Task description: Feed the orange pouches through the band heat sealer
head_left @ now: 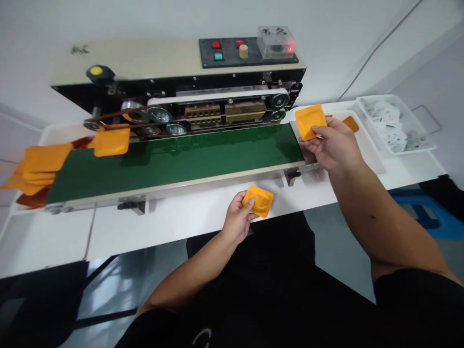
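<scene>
My left hand [239, 220] pinches a small orange sachet [261, 200] by its left edge, in front of the white table's near edge. Farther right and higher, my right hand [335, 142] grips another orange sachet [309, 121] near the right end of the green conveyor belt [188, 157]. Behind the belt stands a band sealing machine [174, 58] with pulleys and brass blocks. One more orange sachet [111, 140] is at the machine's left end, over the belt. Several orange sachets [43, 164] lie heaped past the belt's left end.
A clear plastic bin [416, 140] of small white packets stands at the far right. Beside it, a white tray [375, 159] holds orange sachets, partly hidden by my right hand. A control panel [230, 60] tops the machine. A blue stool [442, 229] is at the lower right.
</scene>
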Motion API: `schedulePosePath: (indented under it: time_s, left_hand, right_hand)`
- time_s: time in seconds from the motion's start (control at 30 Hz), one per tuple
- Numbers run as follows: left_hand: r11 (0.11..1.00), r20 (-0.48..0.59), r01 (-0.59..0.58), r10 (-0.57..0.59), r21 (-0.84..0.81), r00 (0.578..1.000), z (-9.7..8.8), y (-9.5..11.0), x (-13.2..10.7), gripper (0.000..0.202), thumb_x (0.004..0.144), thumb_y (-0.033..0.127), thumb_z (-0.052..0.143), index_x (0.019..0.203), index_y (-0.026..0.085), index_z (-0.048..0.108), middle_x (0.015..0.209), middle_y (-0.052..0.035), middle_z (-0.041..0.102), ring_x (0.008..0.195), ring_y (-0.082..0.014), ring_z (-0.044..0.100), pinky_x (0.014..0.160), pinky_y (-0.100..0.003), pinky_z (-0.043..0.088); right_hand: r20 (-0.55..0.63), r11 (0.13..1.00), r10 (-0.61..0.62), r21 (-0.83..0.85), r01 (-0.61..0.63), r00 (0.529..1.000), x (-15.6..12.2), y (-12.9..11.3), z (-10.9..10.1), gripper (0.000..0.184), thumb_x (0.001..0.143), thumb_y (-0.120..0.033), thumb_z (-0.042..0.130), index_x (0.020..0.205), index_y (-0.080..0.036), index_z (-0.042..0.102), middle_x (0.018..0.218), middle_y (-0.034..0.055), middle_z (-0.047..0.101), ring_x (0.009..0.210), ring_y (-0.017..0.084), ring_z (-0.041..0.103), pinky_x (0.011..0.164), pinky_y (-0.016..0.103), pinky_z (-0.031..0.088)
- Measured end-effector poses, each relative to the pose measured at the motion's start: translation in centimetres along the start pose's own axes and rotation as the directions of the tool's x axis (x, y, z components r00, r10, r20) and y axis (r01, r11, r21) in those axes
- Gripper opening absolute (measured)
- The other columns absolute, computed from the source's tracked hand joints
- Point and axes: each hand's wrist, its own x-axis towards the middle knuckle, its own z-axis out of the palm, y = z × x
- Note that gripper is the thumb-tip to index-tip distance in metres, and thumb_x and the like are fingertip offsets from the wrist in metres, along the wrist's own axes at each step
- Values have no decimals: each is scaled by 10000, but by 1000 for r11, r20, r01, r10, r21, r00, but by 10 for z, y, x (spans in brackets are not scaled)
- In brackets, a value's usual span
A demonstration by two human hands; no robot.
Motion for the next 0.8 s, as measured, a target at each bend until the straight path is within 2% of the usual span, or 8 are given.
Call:
schedulePosePath:
  time_s: [0.07, 0.13, 0.33, 0.47, 0.67, 0.8]
  left_hand:
    - [1000, -2, -4, 5, 1, 1000, 0, 1, 1, 511, 785, 473, 980, 1099, 194, 690, 1067, -52, 747, 907, -181, 737, 757, -312, 664]
    - [1000, -10, -6, 6, 2, 1000, -1, 2, 2, 508, 789, 468, 977, 1106, 192, 691, 1052, -48, 744, 888, -177, 734, 752, -315, 665]
    - [1000, -14, -4, 4, -1, 1000, -2, 3, 4, 488, 805, 456, 966, 1106, 189, 691, 1074, -60, 751, 907, -183, 737, 757, -313, 662]
    - [1000, -13, 4, -4, -2, 1000, -2, 5, 6, 493, 803, 458, 968, 1104, 190, 685, 1070, -56, 752, 922, -186, 739, 768, -311, 660]
    - [1000, -8, -3, 3, -8, 1000, -3, 7, 8, 493, 807, 459, 971, 1096, 188, 677, 1069, -54, 746, 919, -181, 736, 782, -320, 661]
    - [1000, -12, -6, 5, -13, 1000, -5, 6, 8, 496, 810, 460, 970, 1110, 187, 685, 1065, -56, 749, 915, -182, 736, 763, -311, 659]
  right_hand:
    - [-48, 999, 26, -23, -27, 999, 17, 1, 5, 159, 885, -93, 689, 930, -216, 598, 732, -5, 669, 606, 134, 702, 601, 251, 663]
    - [-74, 999, 40, -29, -43, 996, 32, 4, 9, 184, 900, -88, 688, 886, -220, 560, 748, 9, 682, 596, 139, 705, 574, 249, 659]
    - [-47, 997, 65, -31, -66, 997, 53, 9, 14, 218, 914, -136, 738, 897, -223, 539, 799, 34, 716, 629, 162, 744, 521, 234, 656]
    - [-5, 994, 77, -82, -77, 997, 57, 9, 20, 163, 979, -165, 688, 939, -196, 534, 875, 43, 725, 692, 153, 782, 585, 201, 635]
    - [35, 992, 106, -67, -103, 994, 56, 10, 32, 261, 896, -190, 803, 946, -217, 548, 887, 54, 733, 700, 206, 798, 467, 220, 622]
    - [106, 985, 140, -114, -128, 985, 40, 2, 31, 285, 915, -309, 855, 975, -232, 587, 880, 55, 759, 707, 202, 796, 449, 209, 598]
